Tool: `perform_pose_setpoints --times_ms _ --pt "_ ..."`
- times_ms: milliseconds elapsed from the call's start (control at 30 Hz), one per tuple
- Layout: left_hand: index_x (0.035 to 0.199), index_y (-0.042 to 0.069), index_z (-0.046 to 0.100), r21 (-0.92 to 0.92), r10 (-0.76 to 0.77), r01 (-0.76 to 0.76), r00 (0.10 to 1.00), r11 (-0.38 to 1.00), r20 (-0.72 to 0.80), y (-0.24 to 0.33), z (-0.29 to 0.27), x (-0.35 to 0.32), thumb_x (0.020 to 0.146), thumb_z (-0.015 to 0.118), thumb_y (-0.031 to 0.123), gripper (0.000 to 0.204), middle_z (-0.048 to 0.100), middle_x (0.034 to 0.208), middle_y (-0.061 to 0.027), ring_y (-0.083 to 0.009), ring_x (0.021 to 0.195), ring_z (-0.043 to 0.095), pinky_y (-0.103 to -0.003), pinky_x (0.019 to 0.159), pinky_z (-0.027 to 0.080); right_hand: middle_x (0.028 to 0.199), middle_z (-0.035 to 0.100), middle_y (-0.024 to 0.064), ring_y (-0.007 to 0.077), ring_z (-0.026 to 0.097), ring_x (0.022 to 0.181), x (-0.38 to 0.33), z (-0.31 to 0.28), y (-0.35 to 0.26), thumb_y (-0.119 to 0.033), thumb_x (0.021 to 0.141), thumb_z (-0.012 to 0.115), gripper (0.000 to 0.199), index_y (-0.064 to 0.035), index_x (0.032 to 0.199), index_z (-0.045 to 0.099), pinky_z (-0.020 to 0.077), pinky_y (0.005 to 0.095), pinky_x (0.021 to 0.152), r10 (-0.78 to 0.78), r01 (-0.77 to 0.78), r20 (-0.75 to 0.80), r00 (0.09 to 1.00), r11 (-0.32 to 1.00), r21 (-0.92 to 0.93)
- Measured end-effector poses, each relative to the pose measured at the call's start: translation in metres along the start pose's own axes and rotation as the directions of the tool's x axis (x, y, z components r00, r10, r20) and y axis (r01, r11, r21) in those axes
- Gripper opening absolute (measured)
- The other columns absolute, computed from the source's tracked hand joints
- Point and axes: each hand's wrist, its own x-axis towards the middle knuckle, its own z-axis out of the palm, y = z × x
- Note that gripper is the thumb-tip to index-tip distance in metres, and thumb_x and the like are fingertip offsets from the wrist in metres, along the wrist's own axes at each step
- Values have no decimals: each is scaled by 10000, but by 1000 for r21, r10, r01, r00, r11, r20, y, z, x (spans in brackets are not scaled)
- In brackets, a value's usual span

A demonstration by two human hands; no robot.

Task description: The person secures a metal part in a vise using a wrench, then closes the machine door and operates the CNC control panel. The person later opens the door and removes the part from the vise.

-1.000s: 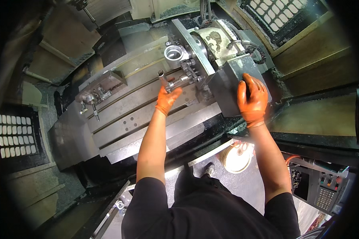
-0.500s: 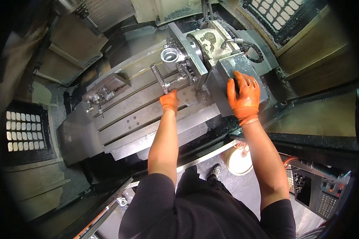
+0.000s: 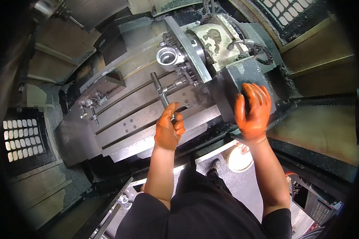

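So the left hand (image 3: 169, 129) is swinging the T-handle wrench (image 3: 162, 93) down toward the body compared to a second ago, looks like the fixture clamp (image 3: 179, 77) is getting cranked. Fingers are wrapping tight around the near end of the bar. Right hand (image 3: 251, 109) is lying flat, fingers together, bracing on the grey rotary housing (image 3: 235, 75). Wrench is lying across the slotted table (image 3: 119, 115), its socket engaged beside the shiny round part (image 3: 166, 56)
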Motion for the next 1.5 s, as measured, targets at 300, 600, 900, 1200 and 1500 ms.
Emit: perform_pose_setpoints --times_ms 300,600,900,1200,1500 --pt "1450 40 382 742 700 -644 444 -185 559 -6 -61 52 778 780 248 808 554 1255 -231 -369 1199 536 -454 1042 399 1028 660 184 374 617 995 3 -1 -3 -31 824 628 273 29 1090 621 426 485 962 -66 66 -2 998 998 22" --pt "748 80 604 481 732 -696 -95 -533 674 42 -37 151 673 771 165 202 592 723 -104 -337 799 632 -513 947 465 1016 660 187 367 622 960 6 2 -6 -33 852 620 243 29 1087 620 453 471 916 -101 101 -27 994 994 -31" --pt "987 28 599 215 242 -261 964 941 113 37 -26 99 884 637 554 537 634 709 -96 -190 590 607 -363 555 535 1002 673 161 345 629 966 2 2 -5 -64 867 616 207 4 1061 639 454 471 913 -58 57 -16 998 997 -45" --pt "1090 -6 582 -15 102 -101 988 995 118 49 -40 98 907 631 435 481 636 820 -142 -220 615 602 -351 684 578 1018 677 158 342 631 990 2 5 -8 -66 868 614 213 -14 1071 648 444 470 955 -58 53 -57 997 995 -85" --pt "1145 -11 590 164 677 -718 693 676 246 102 -67 126 904 661 140 293 672 968 -68 -155 825 634 -268 719 511 1022 662 186 366 628 956 1 4 -3 -36 880 592 225 11 1098 622 462 474 932 -116 114 -21 993 990 -86"
